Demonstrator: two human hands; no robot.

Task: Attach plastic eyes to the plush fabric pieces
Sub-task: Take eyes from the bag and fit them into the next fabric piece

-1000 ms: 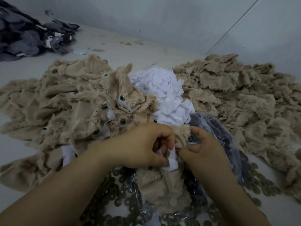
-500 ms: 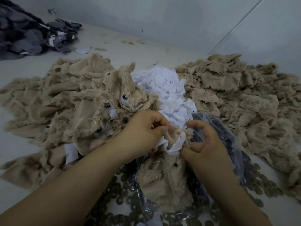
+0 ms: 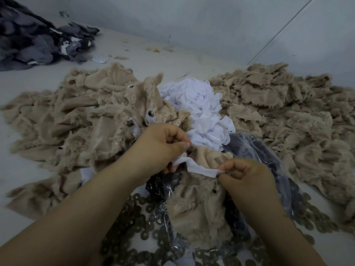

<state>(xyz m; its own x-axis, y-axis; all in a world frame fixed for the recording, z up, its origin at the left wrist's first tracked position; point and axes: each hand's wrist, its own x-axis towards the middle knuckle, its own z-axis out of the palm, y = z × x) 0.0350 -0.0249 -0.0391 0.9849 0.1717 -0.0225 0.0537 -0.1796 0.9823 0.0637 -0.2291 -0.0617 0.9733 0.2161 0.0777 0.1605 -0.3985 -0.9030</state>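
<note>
- Bare floor [image 3: 134,52] lies open along the far wall and at the left edge.
- Tan piles [image 3: 288,116], white scraps [image 3: 196,104], bag [image 3: 259,150] and washers [image 3: 134,217] crowd the middle and near side.
- Grey pile [image 3: 28,39] fills the far-left corner.

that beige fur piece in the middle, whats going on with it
A person is fitting eyes to a beige plush piece. The left hand pinches its top edge by a small dark eye, and the right hand pinches the end of a white strip lying across it. Finished pieces lie left, white scraps behind, and washers on the table.
</note>
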